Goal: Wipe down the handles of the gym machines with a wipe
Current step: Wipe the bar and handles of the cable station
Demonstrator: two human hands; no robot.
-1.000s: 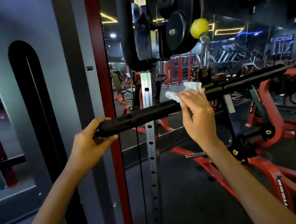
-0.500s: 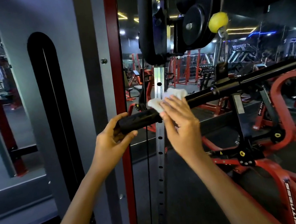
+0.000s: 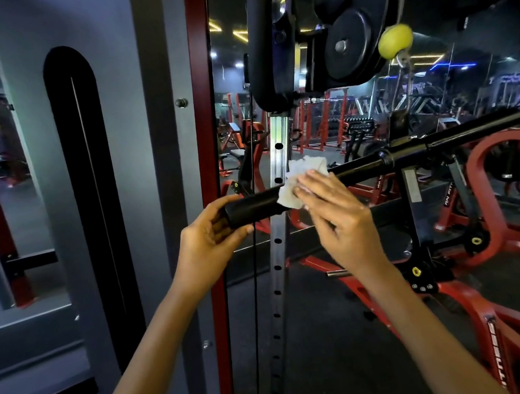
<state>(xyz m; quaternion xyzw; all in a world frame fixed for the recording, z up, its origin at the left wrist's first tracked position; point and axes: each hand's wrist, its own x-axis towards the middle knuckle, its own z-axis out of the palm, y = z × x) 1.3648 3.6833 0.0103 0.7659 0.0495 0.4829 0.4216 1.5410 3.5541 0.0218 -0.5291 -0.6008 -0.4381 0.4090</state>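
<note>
My left hand [image 3: 206, 237] grips the handle [image 3: 253, 209] end; my right hand [image 3: 337, 216], fingers flat, presses the wipe [image 3: 290, 189] mid-handle, wiping unfinished.

We see a dim gym, lit by small ceiling lights [image 3: 226, 52] above the left hand [image 3: 206, 242] (mirrored, with glare); the right hand [image 3: 337, 216] blurs slightly, and straight edges bow outward.

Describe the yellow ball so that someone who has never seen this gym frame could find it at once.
Start at the black weight plates stacked at the top of the frame, above the long black bar that the hands are wiping. The yellow ball hangs just to their lower right, on a metal clip. It is the only bright yellow, round thing among black and red equipment.
</note>
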